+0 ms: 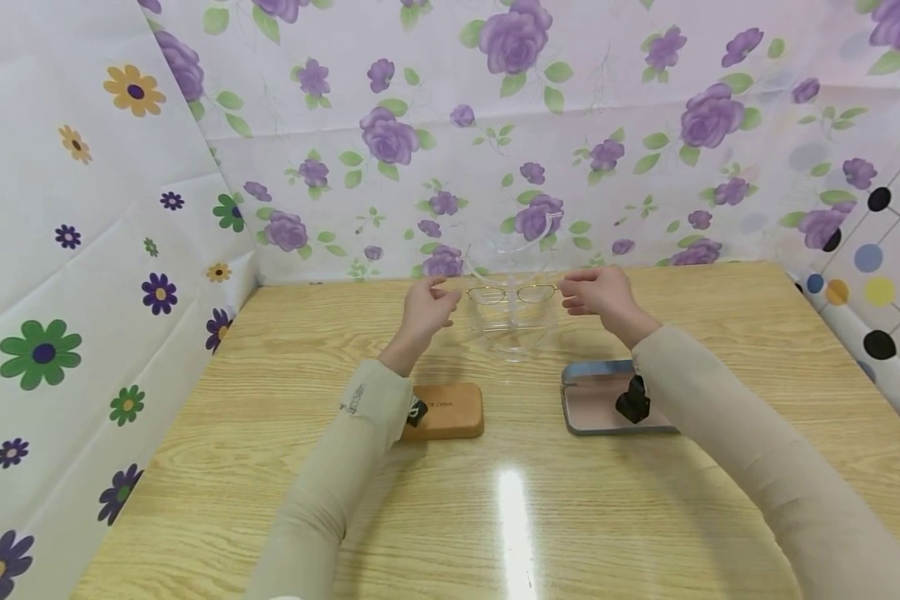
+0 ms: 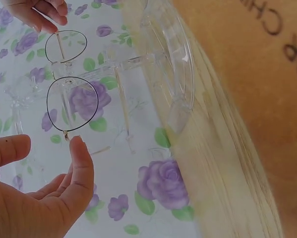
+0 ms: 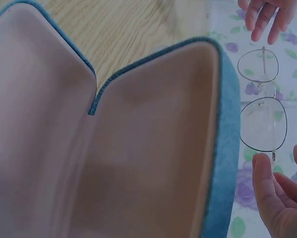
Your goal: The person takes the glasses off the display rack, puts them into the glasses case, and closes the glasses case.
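Observation:
A pair of thin-rimmed glasses [image 1: 487,295] rests on a clear plastic display stand [image 1: 513,318] at the back middle of the table. My left hand [image 1: 429,307] is beside the left end of the glasses, thumb and fingers apart. In the left wrist view, its fingertip is close to the hinge; whether it touches cannot be told. At the other end, my right hand [image 1: 600,296] has its fingers spread loosely by the right hinge, and the right wrist view shows the fingertip just by the frame [image 3: 263,150].
An orange-brown glasses case [image 1: 453,410] with dark lettering lies closed under the left forearm. Under the right forearm stands an open blue case [image 1: 585,408] with pink lining. Behind the table [image 1: 270,467] hangs a purple-flowered sheet [image 1: 420,75]. Small black devices sit at both wrists.

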